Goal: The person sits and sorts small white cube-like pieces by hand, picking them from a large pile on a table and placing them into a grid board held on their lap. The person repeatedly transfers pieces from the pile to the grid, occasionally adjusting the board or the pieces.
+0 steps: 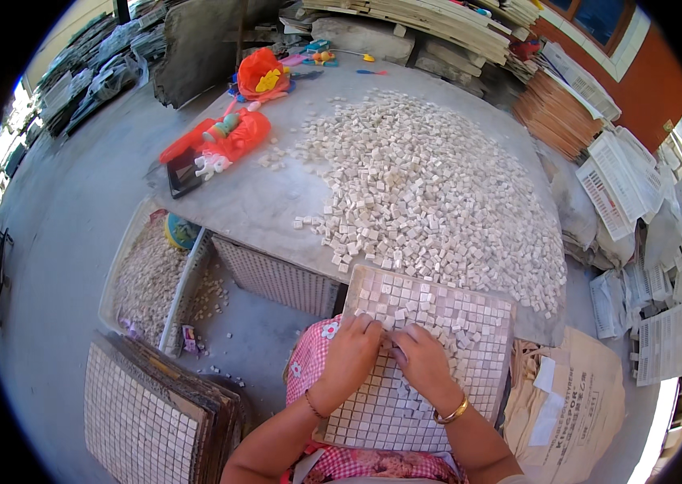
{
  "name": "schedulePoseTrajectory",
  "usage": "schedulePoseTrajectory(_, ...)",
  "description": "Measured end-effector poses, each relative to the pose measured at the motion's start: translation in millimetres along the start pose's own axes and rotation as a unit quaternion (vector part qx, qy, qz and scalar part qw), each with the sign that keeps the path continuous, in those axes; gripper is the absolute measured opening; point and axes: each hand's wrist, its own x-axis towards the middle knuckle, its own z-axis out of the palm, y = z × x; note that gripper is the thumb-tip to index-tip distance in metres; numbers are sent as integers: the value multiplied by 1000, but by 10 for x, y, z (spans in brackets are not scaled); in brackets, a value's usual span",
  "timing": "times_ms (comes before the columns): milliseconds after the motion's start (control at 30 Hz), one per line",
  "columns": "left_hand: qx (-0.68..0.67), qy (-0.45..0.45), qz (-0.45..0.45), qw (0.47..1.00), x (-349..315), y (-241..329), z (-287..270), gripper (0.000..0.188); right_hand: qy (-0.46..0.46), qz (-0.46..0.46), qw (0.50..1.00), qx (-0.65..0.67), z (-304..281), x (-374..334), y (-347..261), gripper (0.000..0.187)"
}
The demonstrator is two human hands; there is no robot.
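Note:
A square tray (510,323) with a grid of slots rests across my lap, its far edge against the table. Small whitish stone mosaic tiles (373,395) fill many slots, and more lie loose on top near its middle and right. My left hand (353,347) and my right hand (423,360) meet over the left-middle of the tray. Their fingers are curled and pressed together at the tips, down among the tiles. What each pinches is hidden by the fingers. Beyond the tray spreads a large heap of loose tiles (430,194).
The heap lies on a grey table (276,218) with red plastic bags (236,139) and toys at its far left. Left below stand a white bin (108,282) of tile pieces and stacked tile sheets (139,415). Paper sacks (591,395) lie right; white crates (619,181) stand farther off.

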Motion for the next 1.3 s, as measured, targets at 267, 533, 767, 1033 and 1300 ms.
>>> schedulePoseTrajectory(267, -26, 57, -22, 998, -28, -151, -196, 18, -1, 25, 997, 79, -68, 108, 9, 25)
schedulePoseTrajectory(533, -110, 42, -101, 988, -87, -308, -391, 19, -30, -10, 999, 23, 133, 300, -108, 22)
schedulePoseTrajectory(767, -88, 36, -44, 995, -9, -372, -213, 22, -25, -48, 998, -25, 248, 264, -56, 11)
schedulePoseTrajectory(1033, -53, 14, -42, 998, 20, -270, -245, 14, 59, 47, 994, 74, -95, 295, 142, 13)
schedulePoseTrajectory(1300, -59, 35, -73, 995, 29, -233, -301, 9, -20, 34, 999, 7, 6, 295, 79, 24)
